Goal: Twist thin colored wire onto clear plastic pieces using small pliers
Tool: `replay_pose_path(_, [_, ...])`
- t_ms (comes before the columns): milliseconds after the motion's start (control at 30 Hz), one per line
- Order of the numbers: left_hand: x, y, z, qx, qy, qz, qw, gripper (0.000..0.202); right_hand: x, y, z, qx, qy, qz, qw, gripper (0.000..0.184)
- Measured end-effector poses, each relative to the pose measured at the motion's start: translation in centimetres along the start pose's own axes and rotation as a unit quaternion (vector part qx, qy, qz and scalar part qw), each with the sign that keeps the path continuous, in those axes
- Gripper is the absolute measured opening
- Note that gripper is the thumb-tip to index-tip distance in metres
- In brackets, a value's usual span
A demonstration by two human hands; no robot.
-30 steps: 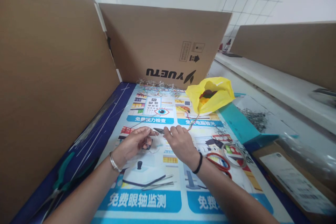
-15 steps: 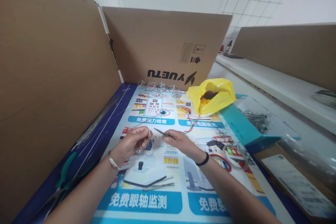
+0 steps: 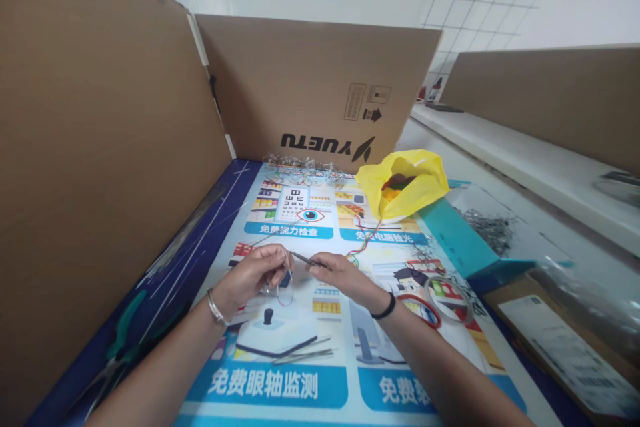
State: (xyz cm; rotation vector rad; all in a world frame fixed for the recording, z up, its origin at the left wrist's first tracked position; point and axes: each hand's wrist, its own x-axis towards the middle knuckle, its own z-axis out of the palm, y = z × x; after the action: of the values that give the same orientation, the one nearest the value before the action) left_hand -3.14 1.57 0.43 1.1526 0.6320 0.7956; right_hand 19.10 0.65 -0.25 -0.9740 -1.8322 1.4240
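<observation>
My left hand [image 3: 255,273] is closed in a pinch on a thin wire loop [image 3: 285,290] that hangs below its fingers, just above the printed poster [image 3: 280,380]. My right hand [image 3: 340,275] is closed round a slim dark metal tool [image 3: 300,258], tweezers or fine pliers. The tool's tip points left and meets the fingertips of my left hand at the wire. A thin coloured thread [image 3: 365,240] runs from near my right hand back toward the yellow bag [image 3: 403,183].
Cardboard walls [image 3: 100,147] stand at the left and back. Green-handled pliers [image 3: 120,340] lie at the left, metal rods [image 3: 300,350] near the front. Red-handled scissors [image 3: 425,310], a roll of clear tape [image 3: 447,293], a teal box [image 3: 460,240] and a metal pile [image 3: 487,223] sit right.
My right hand drew back a little, then brought the tool's tip leftward to my left fingertips. The wire loop now hangs lower under my left hand.
</observation>
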Motion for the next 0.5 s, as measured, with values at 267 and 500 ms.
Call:
replay_pose_path(267, [-0.10,0.25,0.06,-0.057,-0.015,0.047,0.997,0.029,-0.26,-0.15,-0.17,0.078,0.005,0.018,0.997,0.034])
replay_pose_path(500, [-0.21,0.28,0.47,-0.122,-0.041,0.060,0.990,0.031,-0.30,0.01,0.36,0.117,-0.008,0.031,0.993,0.036])
